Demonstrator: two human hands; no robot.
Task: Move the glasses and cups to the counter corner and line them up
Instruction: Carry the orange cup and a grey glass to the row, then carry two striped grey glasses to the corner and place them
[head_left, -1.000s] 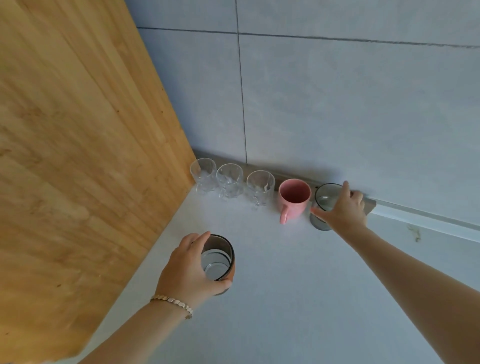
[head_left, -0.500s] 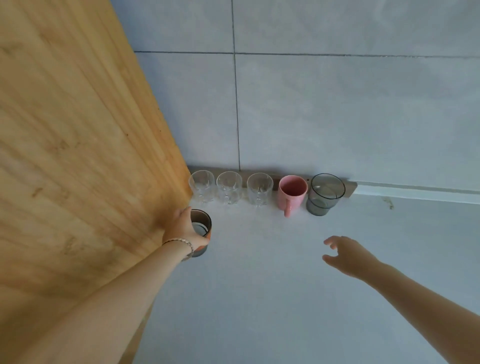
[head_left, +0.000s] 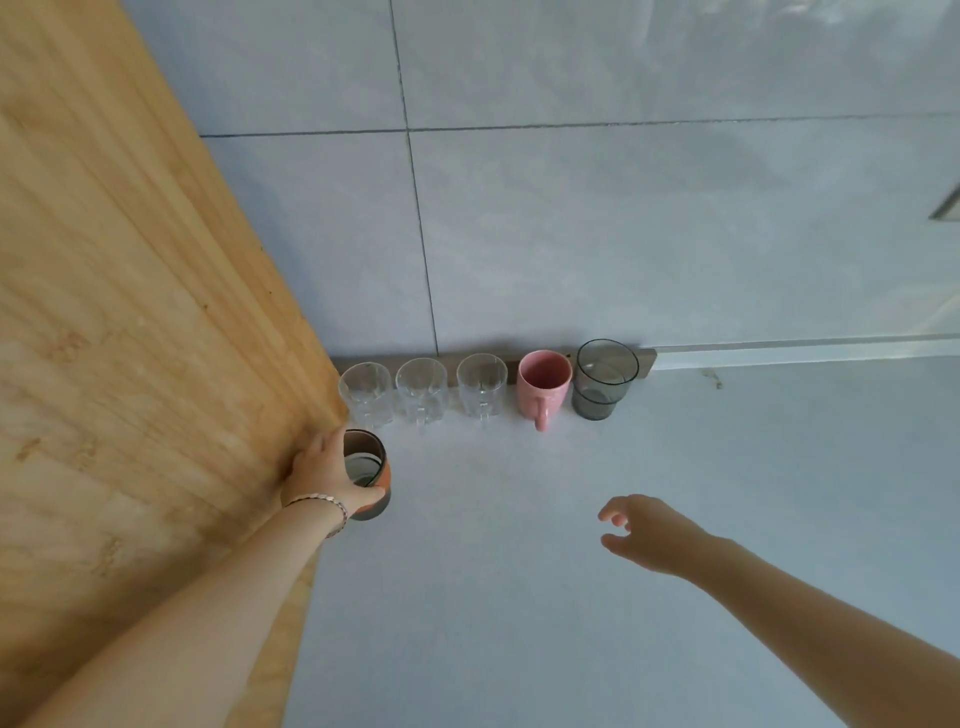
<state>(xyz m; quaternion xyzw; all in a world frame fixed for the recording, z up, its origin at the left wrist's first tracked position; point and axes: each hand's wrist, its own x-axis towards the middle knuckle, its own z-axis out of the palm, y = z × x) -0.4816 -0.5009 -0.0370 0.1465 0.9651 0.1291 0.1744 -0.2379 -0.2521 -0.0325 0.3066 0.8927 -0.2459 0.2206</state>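
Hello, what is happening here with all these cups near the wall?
A person is lining up drinkware in the counter corner. Five pieces already stand in a row along the wall: three clear glass mugs, a pink mug and a grey tinted glass. The left hand grips one more dark glass beside the wooden panel, in front of the row and not yet in line. The right hand hovers empty over the counter, fingers loosely curled.

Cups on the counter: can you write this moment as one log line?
row: three clear glasses, pink mug, grey glass by wall | left hand: holding dark glass | right hand: empty
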